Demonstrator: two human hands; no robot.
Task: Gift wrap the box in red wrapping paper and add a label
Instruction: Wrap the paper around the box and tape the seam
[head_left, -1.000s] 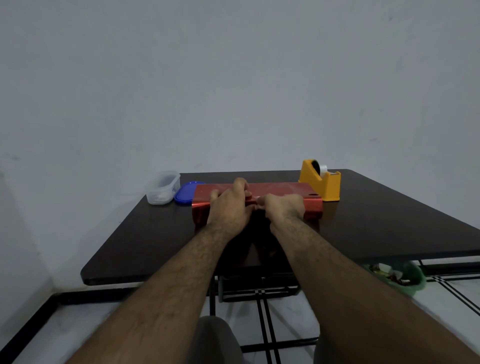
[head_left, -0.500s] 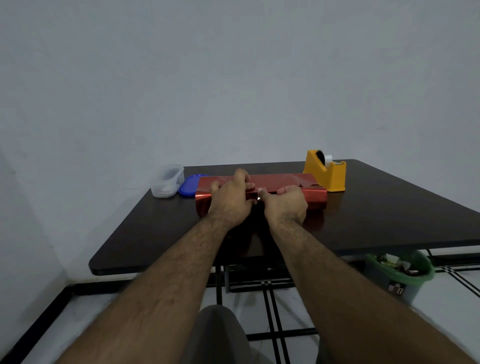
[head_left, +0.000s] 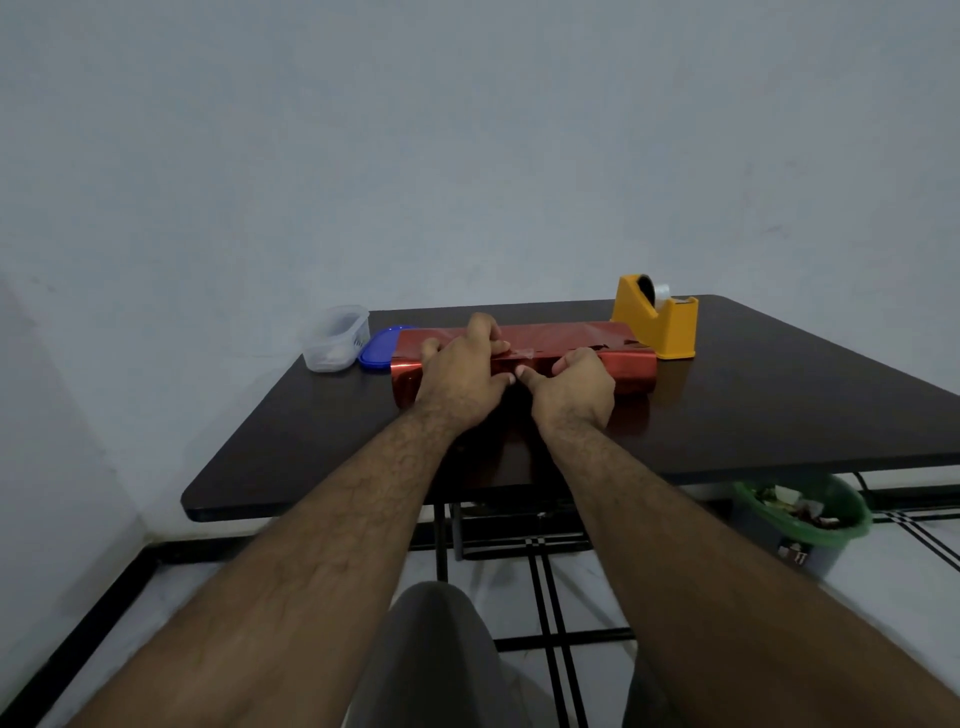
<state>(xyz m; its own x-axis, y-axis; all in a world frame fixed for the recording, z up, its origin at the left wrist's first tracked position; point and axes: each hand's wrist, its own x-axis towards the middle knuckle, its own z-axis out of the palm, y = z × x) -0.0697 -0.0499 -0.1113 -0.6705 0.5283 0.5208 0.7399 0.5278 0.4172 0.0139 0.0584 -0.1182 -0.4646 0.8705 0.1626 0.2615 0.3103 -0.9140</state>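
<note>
Clear tub (head_left: 335, 338), blue lid (head_left: 378, 349) on table (head_left: 779, 405); green bin (head_left: 810, 514), perhaps holding scraps

Plain room: bare wall (head_left: 467, 130), tiled floor (head_left: 909, 561)

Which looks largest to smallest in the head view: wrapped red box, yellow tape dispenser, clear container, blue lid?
1. wrapped red box
2. yellow tape dispenser
3. clear container, close to the dispenser, so that order is unsure
4. blue lid, partly hidden behind the box

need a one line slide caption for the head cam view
Both hands, left hand and right hand, press red wrapping paper onto a box beside a yellow tape dispenser.
</note>
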